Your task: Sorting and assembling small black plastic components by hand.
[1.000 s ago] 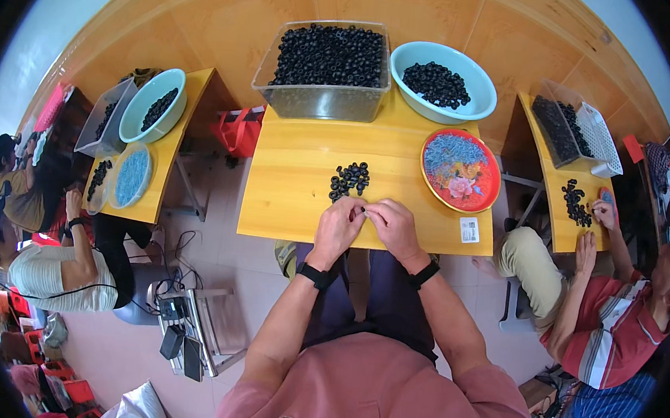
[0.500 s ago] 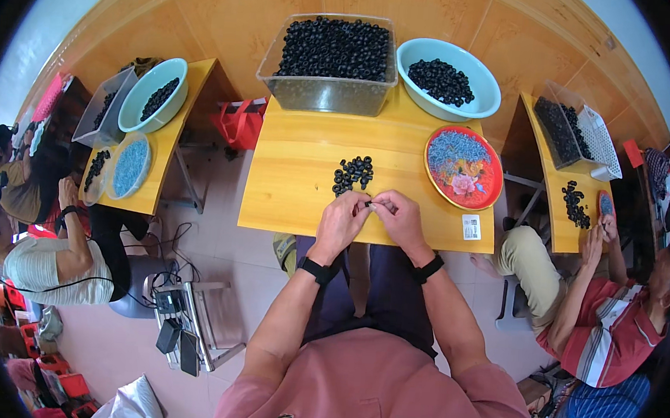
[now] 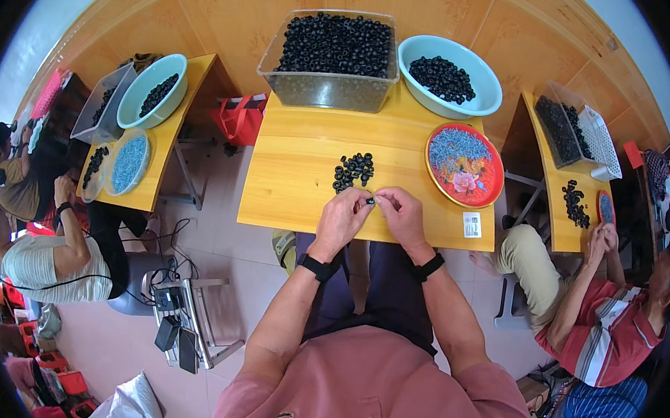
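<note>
Just above the table's near edge, my left hand (image 3: 342, 219) pinches a small round black piece (image 3: 370, 201), which looks like a bead or cap with a hole. My right hand (image 3: 400, 216) meets it from the right, thumb and fingertips pressed together beside the piece. Anything between those right fingertips is too small to make out. Beyond my hands lies a loose pile of similar black pieces (image 3: 353, 171) on the yellow table (image 3: 292, 155). To their right, a round red flowered tray (image 3: 460, 200) holds many tiny thin blue pieces (image 3: 456, 144).
A clear plastic bin (image 3: 324, 93) full of black pieces and a light-blue basin (image 3: 486, 103) with more stand at the table's far side. A white label (image 3: 471, 225) lies by the right corner. Co-workers sit at similar tables left and right; a metal stool (image 3: 195, 316) holds devices and cables.
The black piece in my left fingertips shows more plainly, and my right fingertips have shifted slightly away to the right. The right-hand co-worker's hands have come closer together.
</note>
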Motion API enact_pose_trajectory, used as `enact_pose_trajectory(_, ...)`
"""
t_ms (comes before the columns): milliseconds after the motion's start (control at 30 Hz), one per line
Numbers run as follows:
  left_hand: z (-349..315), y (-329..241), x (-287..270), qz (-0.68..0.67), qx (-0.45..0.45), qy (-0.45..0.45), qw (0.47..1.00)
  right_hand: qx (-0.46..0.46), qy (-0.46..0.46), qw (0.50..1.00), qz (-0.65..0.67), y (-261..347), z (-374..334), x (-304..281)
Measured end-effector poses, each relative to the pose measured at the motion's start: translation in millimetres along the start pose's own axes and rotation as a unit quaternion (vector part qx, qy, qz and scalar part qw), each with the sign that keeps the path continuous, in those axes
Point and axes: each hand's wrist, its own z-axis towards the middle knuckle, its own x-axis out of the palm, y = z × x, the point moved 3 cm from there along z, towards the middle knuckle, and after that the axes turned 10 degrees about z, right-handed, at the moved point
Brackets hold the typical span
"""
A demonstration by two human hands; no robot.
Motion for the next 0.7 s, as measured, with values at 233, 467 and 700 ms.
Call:
enact_pose_trajectory(233, 0.7, 0.4, -6.3, -0.043, -0.042, -0.074, 0.995, -0.01, -0.063, 0.997, -0.046, -10.8, 7.2, 0.3)
enact_pose_trajectory(467, 0.4, 8.6, -5.1, -0.105, -0.067, -0.104, 0.987, -0.033, -0.024, 0.973, -0.228, 6.7, 7.7, 19.3)
enact_pose_trajectory(700, -0.3, 10.3, -3.8, -0.072, -0.05, -0.051, 0.995, 0.0, -0.044, 0.992, -0.116, 5.0, 4.8, 12.1)
